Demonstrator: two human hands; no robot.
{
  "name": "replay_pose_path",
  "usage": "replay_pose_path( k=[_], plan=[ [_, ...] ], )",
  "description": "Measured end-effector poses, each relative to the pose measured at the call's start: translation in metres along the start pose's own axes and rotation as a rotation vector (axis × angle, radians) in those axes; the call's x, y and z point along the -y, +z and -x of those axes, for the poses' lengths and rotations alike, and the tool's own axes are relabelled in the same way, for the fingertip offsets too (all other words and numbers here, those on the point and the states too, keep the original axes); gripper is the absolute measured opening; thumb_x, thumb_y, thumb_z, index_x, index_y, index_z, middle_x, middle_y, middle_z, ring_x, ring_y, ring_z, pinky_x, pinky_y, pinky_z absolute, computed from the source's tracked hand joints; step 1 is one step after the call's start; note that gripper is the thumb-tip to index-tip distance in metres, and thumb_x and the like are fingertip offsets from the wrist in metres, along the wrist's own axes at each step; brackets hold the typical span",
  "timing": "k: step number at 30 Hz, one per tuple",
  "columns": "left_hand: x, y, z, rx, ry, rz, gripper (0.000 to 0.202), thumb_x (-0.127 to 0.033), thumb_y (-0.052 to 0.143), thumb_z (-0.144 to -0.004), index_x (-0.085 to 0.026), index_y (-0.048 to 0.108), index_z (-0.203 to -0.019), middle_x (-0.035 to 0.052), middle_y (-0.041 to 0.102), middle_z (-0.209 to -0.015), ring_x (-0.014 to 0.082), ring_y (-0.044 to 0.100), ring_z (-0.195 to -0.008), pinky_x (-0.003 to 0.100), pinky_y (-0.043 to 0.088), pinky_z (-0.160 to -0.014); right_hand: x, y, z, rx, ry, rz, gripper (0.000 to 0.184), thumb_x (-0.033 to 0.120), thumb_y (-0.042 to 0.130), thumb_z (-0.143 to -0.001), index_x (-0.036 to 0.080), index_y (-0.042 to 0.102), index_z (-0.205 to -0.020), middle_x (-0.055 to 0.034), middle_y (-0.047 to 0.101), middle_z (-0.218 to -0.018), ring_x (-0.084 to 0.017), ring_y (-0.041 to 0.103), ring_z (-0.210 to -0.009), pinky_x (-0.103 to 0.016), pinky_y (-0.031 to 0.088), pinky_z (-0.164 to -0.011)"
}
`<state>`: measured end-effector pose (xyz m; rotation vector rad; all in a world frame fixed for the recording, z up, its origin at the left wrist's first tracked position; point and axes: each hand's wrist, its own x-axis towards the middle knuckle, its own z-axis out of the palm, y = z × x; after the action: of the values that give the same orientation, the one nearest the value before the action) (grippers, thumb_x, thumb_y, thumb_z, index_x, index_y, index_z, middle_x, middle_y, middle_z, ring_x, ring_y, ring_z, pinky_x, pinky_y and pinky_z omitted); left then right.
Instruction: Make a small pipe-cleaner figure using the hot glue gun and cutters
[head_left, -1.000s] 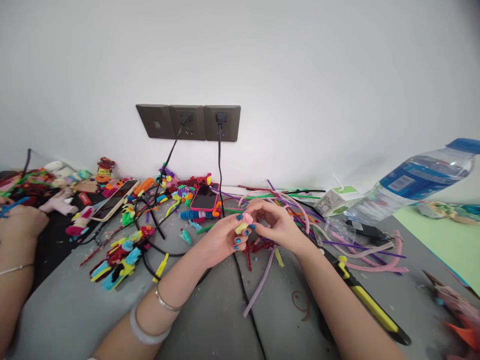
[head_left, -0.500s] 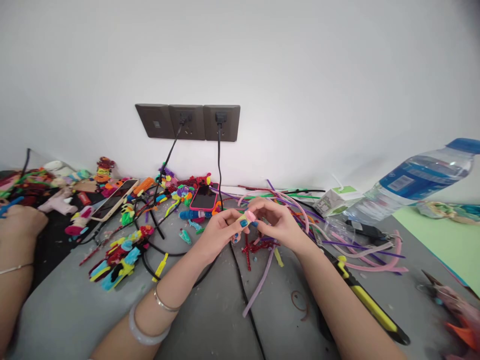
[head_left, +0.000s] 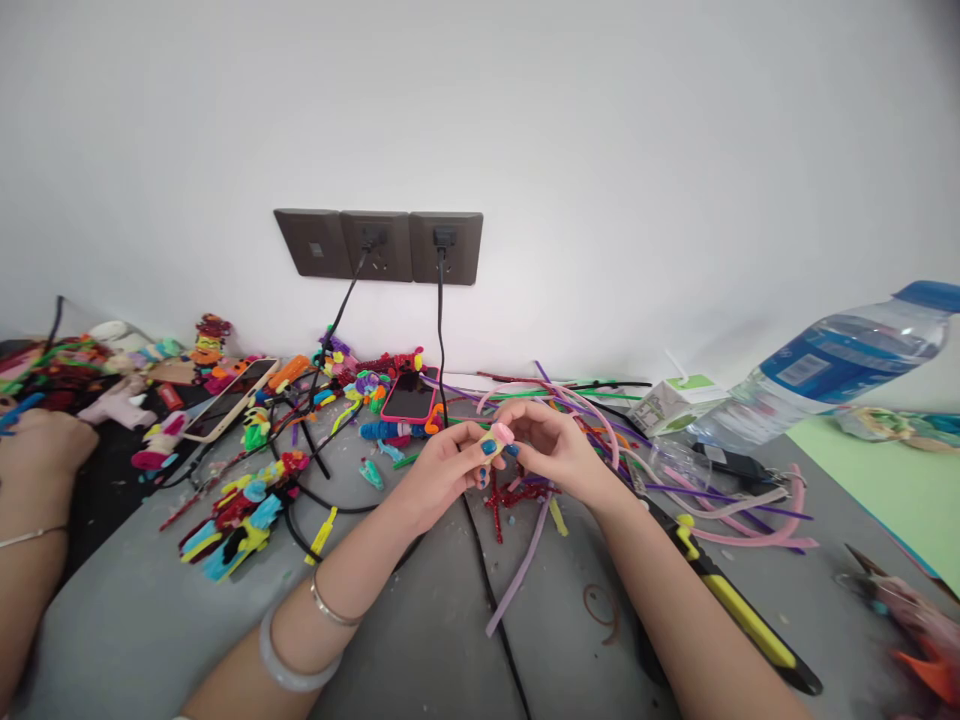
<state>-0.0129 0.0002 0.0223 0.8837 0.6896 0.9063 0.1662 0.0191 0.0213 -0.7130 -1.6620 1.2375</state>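
Observation:
Both my hands meet over the grey table [head_left: 420,640], pinching one small pipe-cleaner piece [head_left: 496,438] that is pale yellow with a pink end. My left hand [head_left: 442,475], nails painted blue, grips the yellow part between thumb and fingers. My right hand [head_left: 551,445] closes its fingertips on the pink end. Just below them lie a red glittery pipe-cleaner bit [head_left: 504,497] and a lilac pipe cleaner [head_left: 521,565].
A pink-cased phone [head_left: 409,395] and a gold phone [head_left: 225,400] charge from wall sockets [head_left: 379,244] by black cables. Colourful pipe-cleaner figures [head_left: 240,515] lie left, loose pipe cleaners [head_left: 720,500] right. A yellow-black tool [head_left: 739,605], juice carton [head_left: 675,400], water bottle [head_left: 825,365]. Another person's hand [head_left: 37,445] at far left.
My hands have shifted slightly up and away from me with the small piece, and the left thumb has slid along its yellow part. The other person's hand stays put.

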Motion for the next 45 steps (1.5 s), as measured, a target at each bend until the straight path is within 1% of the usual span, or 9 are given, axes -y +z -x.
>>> replay_pose_path(
  k=[6, 9, 12, 15, 20, 25, 27, 38, 45],
  plan=[
    [0.0, 0.003, -0.002, -0.064, -0.058, 0.141, 0.034, -0.038, 0.083, -0.067, -0.014, 0.062, -0.079, -0.0004, 0.059, -0.07, 0.0064, 0.045, -0.059, 0.021, 0.037, -0.058, -0.002, -0.002, -0.001, -0.035, 0.026, 0.015, 0.017, 0.032, 0.066, -0.086, 0.021, 0.064, -0.098, -0.0049, 0.064, -0.09, -0.017, 0.061, -0.078, -0.03, 0.051, -0.07],
    [0.002, 0.0, -0.004, -0.116, -0.056, 0.158, 0.036, -0.039, 0.083, -0.066, -0.015, 0.061, -0.08, -0.0003, 0.06, -0.073, 0.0061, 0.046, -0.06, 0.02, 0.038, -0.059, -0.004, -0.003, -0.002, -0.088, 0.037, 0.037, 0.023, 0.037, 0.068, -0.086, 0.021, 0.065, -0.103, -0.0068, 0.066, -0.098, -0.019, 0.064, -0.085, -0.033, 0.053, -0.078],
    [0.003, -0.002, -0.005, -0.161, -0.031, 0.105, 0.037, -0.04, 0.083, -0.066, -0.017, 0.057, -0.079, -0.0001, 0.062, -0.077, 0.0059, 0.046, -0.06, 0.02, 0.038, -0.06, -0.007, -0.004, -0.003, -0.127, 0.034, 0.029, 0.028, 0.04, 0.067, -0.087, 0.022, 0.065, -0.108, -0.0066, 0.066, -0.097, -0.02, 0.064, -0.089, -0.034, 0.053, -0.083],
    [0.005, -0.002, -0.004, -0.177, 0.013, 0.003, 0.037, -0.041, 0.082, -0.067, -0.018, 0.056, -0.08, -0.0006, 0.061, -0.079, 0.0071, 0.048, -0.062, 0.021, 0.039, -0.06, -0.009, -0.005, -0.003, -0.137, 0.05, 0.042, 0.03, 0.044, 0.066, -0.087, 0.022, 0.066, -0.108, -0.0064, 0.066, -0.097, -0.02, 0.064, -0.085, -0.034, 0.054, -0.079],
    [0.01, -0.004, -0.006, -0.184, 0.17, -0.219, 0.031, -0.035, 0.079, -0.069, -0.018, 0.058, -0.085, -0.0022, 0.057, -0.075, 0.0105, 0.05, -0.067, 0.022, 0.04, -0.059, -0.008, -0.004, -0.002, -0.122, 0.078, 0.039, 0.033, 0.048, 0.069, -0.084, 0.023, 0.068, -0.106, -0.0059, 0.067, -0.095, -0.019, 0.064, -0.08, -0.033, 0.054, -0.075],
    [0.013, -0.009, -0.009, -0.198, 0.322, -0.329, 0.021, -0.023, 0.074, -0.071, -0.018, 0.057, -0.081, 0.0013, 0.063, -0.086, 0.0153, 0.061, -0.084, 0.026, 0.047, -0.076, -0.009, -0.004, -0.002, -0.082, 0.081, 0.034, 0.031, 0.044, 0.072, -0.082, 0.022, 0.069, -0.103, -0.0062, 0.067, -0.096, -0.019, 0.063, -0.08, -0.033, 0.052, -0.074],
    [0.014, -0.01, -0.009, -0.213, 0.356, -0.358, 0.018, -0.02, 0.071, -0.072, -0.018, 0.057, -0.083, 0.0022, 0.064, -0.088, 0.0168, 0.063, -0.087, 0.028, 0.047, -0.079, -0.011, -0.004, -0.002, -0.067, 0.078, 0.017, 0.027, 0.04, 0.073, -0.082, 0.022, 0.07, -0.102, -0.0061, 0.067, -0.096, -0.019, 0.064, -0.084, -0.033, 0.052, -0.077],
    [0.017, -0.014, -0.008, -0.243, 0.433, -0.516, 0.014, -0.012, 0.061, -0.074, -0.02, 0.058, -0.085, 0.0039, 0.063, -0.096, 0.0177, 0.062, -0.092, 0.028, 0.047, -0.08, -0.015, -0.002, -0.001, -0.015, 0.096, -0.071, 0.02, 0.03, 0.071, -0.085, 0.024, 0.068, -0.103, -0.004, 0.067, -0.098, -0.018, 0.064, -0.089, -0.032, 0.053, -0.082],
    [0.016, -0.013, -0.007, -0.276, 0.408, -0.534, 0.011, -0.016, 0.063, -0.075, -0.02, 0.056, -0.083, 0.0036, 0.063, -0.093, 0.0178, 0.062, -0.089, 0.028, 0.048, -0.075, -0.011, 0.0, -0.001, -0.017, 0.072, -0.024, 0.017, 0.029, 0.068, -0.084, 0.023, 0.066, -0.099, -0.0048, 0.063, -0.098, -0.019, 0.062, -0.091, -0.034, 0.053, -0.083]
  ],
)
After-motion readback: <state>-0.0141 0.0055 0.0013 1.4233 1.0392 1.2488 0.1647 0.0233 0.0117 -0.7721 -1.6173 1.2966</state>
